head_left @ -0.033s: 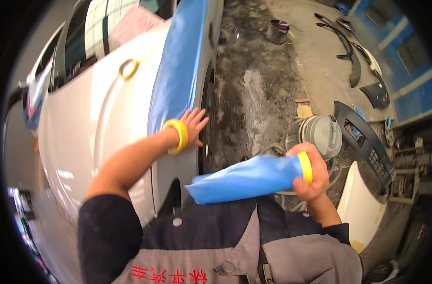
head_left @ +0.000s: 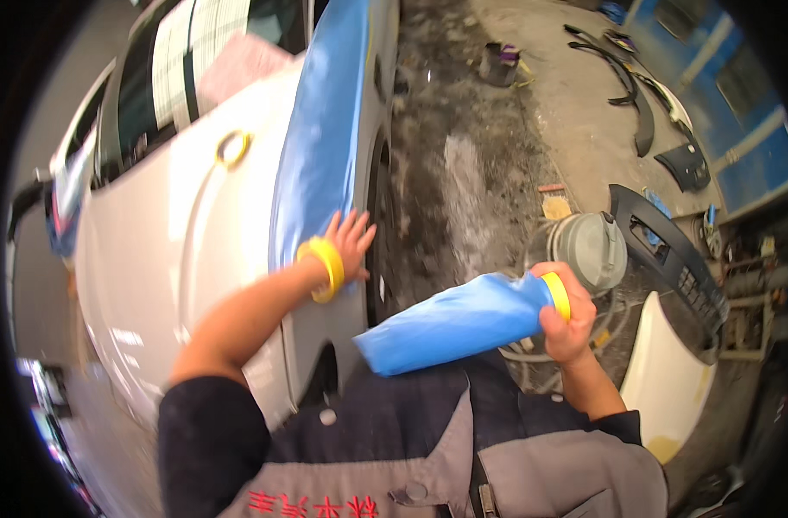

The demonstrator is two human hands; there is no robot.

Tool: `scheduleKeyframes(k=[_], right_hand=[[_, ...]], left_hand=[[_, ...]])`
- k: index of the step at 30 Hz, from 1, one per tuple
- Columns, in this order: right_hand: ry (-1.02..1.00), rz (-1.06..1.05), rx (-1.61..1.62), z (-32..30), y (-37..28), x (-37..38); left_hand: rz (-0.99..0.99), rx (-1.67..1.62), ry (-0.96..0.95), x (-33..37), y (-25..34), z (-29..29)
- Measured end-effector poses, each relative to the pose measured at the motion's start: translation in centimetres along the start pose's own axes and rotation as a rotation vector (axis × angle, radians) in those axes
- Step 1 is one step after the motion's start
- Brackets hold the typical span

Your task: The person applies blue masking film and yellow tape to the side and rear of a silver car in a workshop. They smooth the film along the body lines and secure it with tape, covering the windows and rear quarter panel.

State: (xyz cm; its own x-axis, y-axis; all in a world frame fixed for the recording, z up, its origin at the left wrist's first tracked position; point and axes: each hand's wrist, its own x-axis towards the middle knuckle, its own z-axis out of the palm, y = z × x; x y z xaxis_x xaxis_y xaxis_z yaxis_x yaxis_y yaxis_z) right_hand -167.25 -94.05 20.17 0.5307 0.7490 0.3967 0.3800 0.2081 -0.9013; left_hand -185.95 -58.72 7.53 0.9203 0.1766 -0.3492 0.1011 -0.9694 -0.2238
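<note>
My left hand (head_left: 351, 249) lies flat with fingers spread at the lower edge of the blue masking film (head_left: 320, 129), which covers the side of a pale car (head_left: 143, 259). Around my left wrist sits a roll of yellow tape (head_left: 329, 269). My right hand (head_left: 571, 312) is closed around the yellow-taped end of a roll of blue masking film (head_left: 454, 324). That roll is held in front of my body, its loose end hanging toward the car. Another yellow tape roll (head_left: 233, 150) rests on the car's hood.
Beside my right arm stands a grey-lidded drum-shaped machine (head_left: 597, 250) with hoses around it. A black bumper (head_left: 661, 250), a cream panel (head_left: 666, 380) and black trim strips (head_left: 614, 73) lie to the right. Farther off is a dark bucket (head_left: 500, 65) on the stained floor.
The film roll in my right hand has shifted slightly right, and its loose end has swung a little. My left hand stays spread on the car's side, slightly lower in view.
</note>
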Motion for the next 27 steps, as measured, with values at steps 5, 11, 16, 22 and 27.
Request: scheduleKeyframes(k=[5,11,16,22,27], right_hand=[[0.306,0.326,-0.045,1.1,9.0,-2.2],[0.043,-0.103,-0.324,-0.3,12.2,2.4],[-0.076,-0.084,-0.208,-2.9,13.4,7.8],[-0.025,0.071,0.190,-0.7,16.2,14.4],[-0.083,0.127,0.282,3.4,19.1,17.5]], left_hand=[[0.005,0.257,-0.049,-0.9,-0.1,0.0],[-0.038,0.067,-0.325,-0.1,1.1,-4.7],[-0.178,-0.874,-0.454,1.2,2.5,-9.6],[-0.269,-1.399,0.103,5.5,7.5,-9.8],[-0.629,-1.411,0.405,4.5,0.8,-11.3]])
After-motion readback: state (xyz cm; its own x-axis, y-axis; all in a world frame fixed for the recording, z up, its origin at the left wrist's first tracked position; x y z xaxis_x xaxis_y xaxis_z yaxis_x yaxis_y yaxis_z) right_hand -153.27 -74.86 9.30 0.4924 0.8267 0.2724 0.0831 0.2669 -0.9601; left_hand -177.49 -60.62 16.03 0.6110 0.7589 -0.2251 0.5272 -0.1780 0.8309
